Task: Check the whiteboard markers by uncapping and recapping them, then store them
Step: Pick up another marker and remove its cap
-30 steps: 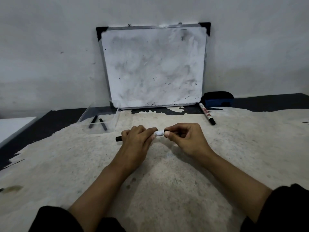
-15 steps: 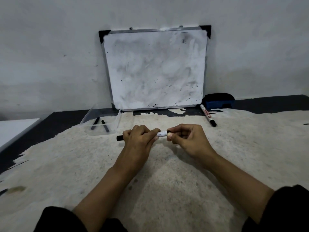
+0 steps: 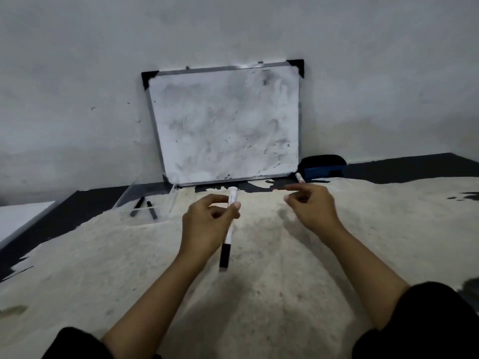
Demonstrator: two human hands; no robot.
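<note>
A clear plastic tray (image 3: pixel 121 200) sits on the worktop (image 3: pixel 285 294) at the left, just in front of the lower left corner of the whiteboard (image 3: pixel 225 123). Two dark markers (image 3: pixel 143 209) lie inside it, side by side and slightly splayed, their near ends toward the front wall of the tray. Its walls are transparent, so the worktop shows through them.

The left hand (image 3: pixel 207 224) is raised above the worktop, and its grip is clamped on a marker (image 3: pixel 228 229): thumb and fingers pinch the white barrel about midway. The marker points roughly away from the person, its black cap on the near, lower end and its white end toward the whiteboard. It touches neither the worktop nor the tray, and sits to the right of the tray.

The right hand (image 3: pixel 311 208) hovers beside it, well apart from the held marker, its grip apart: fingers loosely spread and lightly bent, holding nothing.

Beyond the right hand, another marker (image 3: pixel 300 177) with a white barrel lies on the worktop near the lower right corner of the whiteboard; only its far end shows above the fingers. Just behind it rests a blue and black eraser (image 3: pixel 322 165). The whiteboard leans against the wall (image 3: pixel 77 73), smeared with grey ink.
</note>
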